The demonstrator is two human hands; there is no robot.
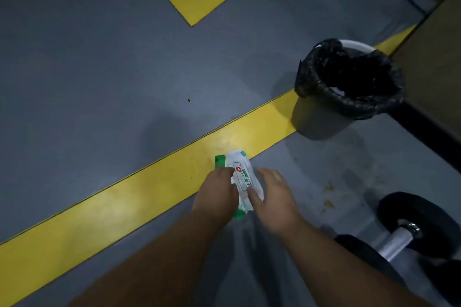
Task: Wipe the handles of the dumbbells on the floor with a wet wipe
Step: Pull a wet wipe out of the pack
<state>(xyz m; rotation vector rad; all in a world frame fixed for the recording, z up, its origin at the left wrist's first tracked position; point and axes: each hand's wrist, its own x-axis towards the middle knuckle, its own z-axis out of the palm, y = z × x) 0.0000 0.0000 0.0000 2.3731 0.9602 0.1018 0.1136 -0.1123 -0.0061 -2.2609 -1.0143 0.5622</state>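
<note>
Fingers of my left hand (216, 190) were curled round the near-left edge of the wet wipe pack (241, 180), gripping it steady against the floor (99, 70). My right hand (274, 200) lay at the pack's other side, its fingers (270, 176) loosely spread and straight, the thumb touching the label flap; whether it had caught the flap edge could not be determined. Judged purpose: one hand anchoring the pack so the other could peel the seal and draw a wipe. No wipe was out yet, so the task stood at its opening step.

The pack rested partly on the yellow floor stripe (124, 207), directly under both hands. One dumbbell (404, 237) lay to the right of my right hand and nearer to me, well apart from the pack, its metal handle (394, 244) exposed between dark heads. Further dumbbells were not in view.

Beyond the fingers to the right stood a bin (321, 119) lined with a black bag, apart from the pack. Nothing lay between my hands and the dumbbell; the reach appeared unobstructed.
</note>
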